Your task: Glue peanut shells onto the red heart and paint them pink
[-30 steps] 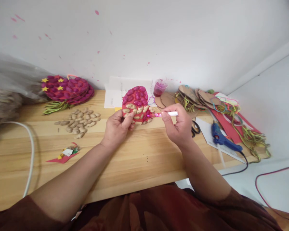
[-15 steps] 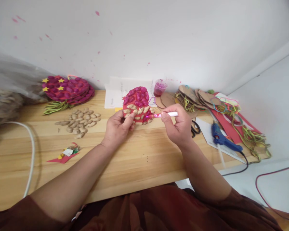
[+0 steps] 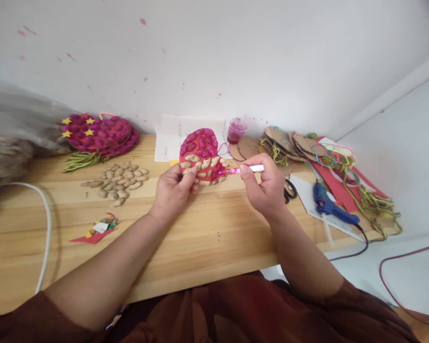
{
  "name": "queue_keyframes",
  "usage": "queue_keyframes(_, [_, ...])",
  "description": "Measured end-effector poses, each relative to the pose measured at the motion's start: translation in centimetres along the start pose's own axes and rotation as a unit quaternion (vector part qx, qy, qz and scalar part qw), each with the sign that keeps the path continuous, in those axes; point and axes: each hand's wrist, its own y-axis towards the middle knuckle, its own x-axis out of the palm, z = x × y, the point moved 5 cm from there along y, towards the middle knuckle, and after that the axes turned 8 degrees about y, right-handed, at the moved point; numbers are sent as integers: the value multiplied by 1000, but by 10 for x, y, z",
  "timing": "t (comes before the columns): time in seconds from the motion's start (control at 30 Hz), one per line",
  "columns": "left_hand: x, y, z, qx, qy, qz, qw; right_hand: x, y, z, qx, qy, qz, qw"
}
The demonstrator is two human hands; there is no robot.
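Observation:
My left hand [image 3: 173,190] grips the lower edge of a round red disc [image 3: 201,156] covered with peanut shells, held tilted above the wooden table [image 3: 207,238]. The upper shells are painted magenta, the lower ones are bare tan. My right hand [image 3: 266,188] pinches a thin white-handled brush [image 3: 248,169]. Its pink tip touches the disc's right edge.
A stack of finished magenta discs with yellow stars [image 3: 100,133] lies at back left, loose peanuts [image 3: 119,181] in front of it. A small cup of pink paint [image 3: 237,130] stands by the wall. Cardboard pieces and cords [image 3: 296,145], scissors [image 3: 290,189] and a blue glue gun [image 3: 331,207] lie right.
The disc has turned slightly in my left hand and shifted a little left. The brush tip stays at its right edge.

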Motion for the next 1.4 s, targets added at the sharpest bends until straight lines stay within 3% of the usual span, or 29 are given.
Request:
queue_keyframes(0.33, [-2, 2, -4, -55, -48, 11, 997, 2, -2, 0, 14, 25, 0, 1000])
queue_keyframes(0.7, [0, 5, -4, -141, -165, 24, 976, 4, -4, -5, -18, 63, 11, 998])
queue_keyframes(1.13, [0, 5, -5, -142, -161, 10, 977, 0, -4, -4, -28, 67, 28, 997])
queue_keyframes(1.4, [0, 4, -6, -127, -144, 21, 981, 3, -4, -8, -39, 67, -6, 997])
